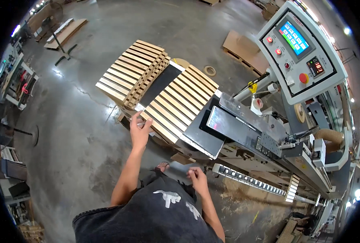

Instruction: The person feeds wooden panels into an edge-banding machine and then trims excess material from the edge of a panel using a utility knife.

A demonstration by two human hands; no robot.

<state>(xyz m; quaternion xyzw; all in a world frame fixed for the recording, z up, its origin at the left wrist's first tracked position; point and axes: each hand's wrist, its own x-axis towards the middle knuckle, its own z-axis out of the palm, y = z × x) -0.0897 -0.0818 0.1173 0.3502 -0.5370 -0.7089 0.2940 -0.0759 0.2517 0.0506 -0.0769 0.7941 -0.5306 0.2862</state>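
Observation:
My left hand (pixel 140 130) reaches forward and closes on the near end of a pale wooden strip (pixel 144 118) at the front edge of a stack of wooden strips (pixel 179 102). A second stack of the same strips (pixel 132 73) lies further off to the left. My right hand (pixel 197 178) hangs low by my waist with fingers loosely curled and nothing in it, close to the machine's metal infeed table (pixel 228 125).
A grey woodworking machine (pixel 293 146) fills the right side, with a tilted control panel (pixel 299 52) carrying a screen and red buttons. A roller rail (pixel 248 182) runs along its lower edge. Sawdust lies on the concrete floor (pixel 78 133). Carts and shelves stand at the far left.

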